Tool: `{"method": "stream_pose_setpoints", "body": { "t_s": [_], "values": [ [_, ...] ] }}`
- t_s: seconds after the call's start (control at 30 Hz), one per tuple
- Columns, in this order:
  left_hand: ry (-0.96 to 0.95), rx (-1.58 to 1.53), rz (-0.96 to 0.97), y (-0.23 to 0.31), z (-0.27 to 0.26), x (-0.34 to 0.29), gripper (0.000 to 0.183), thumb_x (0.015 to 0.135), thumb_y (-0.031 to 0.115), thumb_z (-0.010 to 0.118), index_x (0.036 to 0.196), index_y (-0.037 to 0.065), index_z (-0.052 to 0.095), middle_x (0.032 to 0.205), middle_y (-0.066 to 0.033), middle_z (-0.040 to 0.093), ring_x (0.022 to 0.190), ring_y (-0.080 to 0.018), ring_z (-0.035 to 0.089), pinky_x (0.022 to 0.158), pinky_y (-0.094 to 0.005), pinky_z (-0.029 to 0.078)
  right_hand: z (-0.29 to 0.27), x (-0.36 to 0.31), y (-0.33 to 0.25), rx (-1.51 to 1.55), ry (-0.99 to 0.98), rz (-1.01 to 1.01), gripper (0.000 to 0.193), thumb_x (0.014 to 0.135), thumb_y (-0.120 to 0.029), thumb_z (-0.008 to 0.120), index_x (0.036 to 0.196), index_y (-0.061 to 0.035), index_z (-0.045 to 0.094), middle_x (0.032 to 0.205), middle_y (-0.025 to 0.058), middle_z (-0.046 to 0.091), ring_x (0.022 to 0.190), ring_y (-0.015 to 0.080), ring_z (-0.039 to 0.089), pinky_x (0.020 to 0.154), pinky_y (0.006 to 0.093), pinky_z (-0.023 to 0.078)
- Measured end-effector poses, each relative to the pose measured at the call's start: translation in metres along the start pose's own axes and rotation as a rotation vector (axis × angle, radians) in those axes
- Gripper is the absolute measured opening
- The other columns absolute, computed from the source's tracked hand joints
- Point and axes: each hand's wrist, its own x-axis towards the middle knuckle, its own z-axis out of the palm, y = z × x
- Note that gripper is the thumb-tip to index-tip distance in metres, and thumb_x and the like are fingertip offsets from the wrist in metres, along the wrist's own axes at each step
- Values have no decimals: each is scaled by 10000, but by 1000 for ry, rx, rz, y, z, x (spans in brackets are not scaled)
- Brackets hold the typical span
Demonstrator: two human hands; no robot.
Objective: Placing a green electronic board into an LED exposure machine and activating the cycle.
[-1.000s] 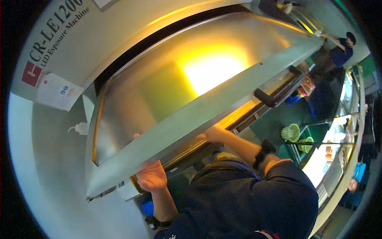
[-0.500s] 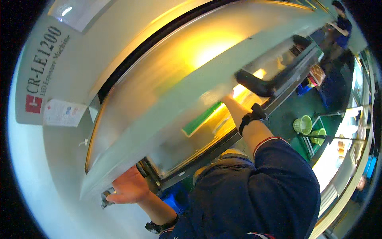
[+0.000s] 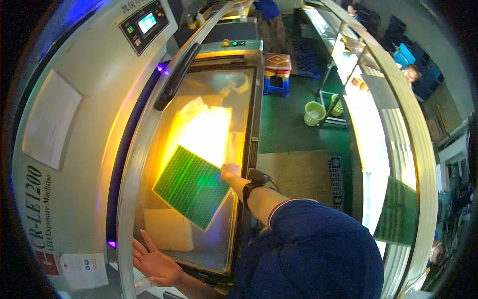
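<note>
A green circuit board panel (image 3: 191, 187) with fine rows lies at an angle over the glass bed of an exposure machine. At its right edge my right hand (image 3: 230, 172) is closed, with the fingertips partly hidden; it appears to grip the panel there. My left hand (image 3: 158, 261) is open, fingers spread against the near end of the raised lid's frame (image 3: 130, 199). Bright yellow light (image 3: 201, 132) glares from the bed beyond the panel. A pale rectangular sheet (image 3: 169, 229) lies on the near part of the bed.
A black handle (image 3: 178, 77) sits on the lid frame. The machine's control panel (image 3: 144, 25) is at upper left. To the right stand a stool (image 3: 277, 74), green baskets (image 3: 314, 113) and a long lit table (image 3: 366, 134). Other people are farther off.
The lid has swung up, uncovering the bed and the green panel. My left hand has stayed at the lid's near end, my right at the panel. The view has turned.
</note>
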Motion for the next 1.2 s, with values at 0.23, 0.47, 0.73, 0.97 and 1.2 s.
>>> {"method": "stream_pose_setpoints", "body": {
  "t_s": [0.23,0.47,0.73,0.97,1.2],
  "values": [
    [-122,66,-59,-3,-37,-9,956,939,678,395,1567,28,83,1632,-200,92,1495,-393,166,1157,-627,260,23,-50,-22,26,200,-42,207,864,-247,634,989,-124,744,940,71,719,865,288,689,722,471,543],
    [-564,673,-386,-124,-116,-88,867,969,578,459,1555,6,174,1625,-212,154,1486,-410,176,1164,-539,262,41,-76,-22,275,280,200,322,960,-271,496,1138,-111,711,1037,86,705,1034,294,669,851,442,506],
    [-1045,1274,-873,-177,-105,-236,1074,869,644,583,1559,-27,105,1648,-207,1,1456,-559,20,1162,-640,109,33,-117,-12,262,-1,155,519,867,-332,663,1318,-95,564,1241,154,578,1180,342,544,908,416,511],
    [-763,997,-1018,-166,-164,-284,1041,885,677,545,1586,65,78,1656,-161,-55,1470,-502,-132,1165,-652,39,0,-161,18,243,-380,-137,535,845,-435,705,1190,-29,656,1121,187,695,1083,239,669,880,398,547],
    [-984,826,-980,-111,-62,-264,886,965,549,510,1584,53,114,1654,-167,72,1519,-379,49,1195,-577,69,-5,-200,189,647,-151,-328,517,946,-459,592,945,53,665,815,174,693,613,272,678,637,411,564]
  ]
}}
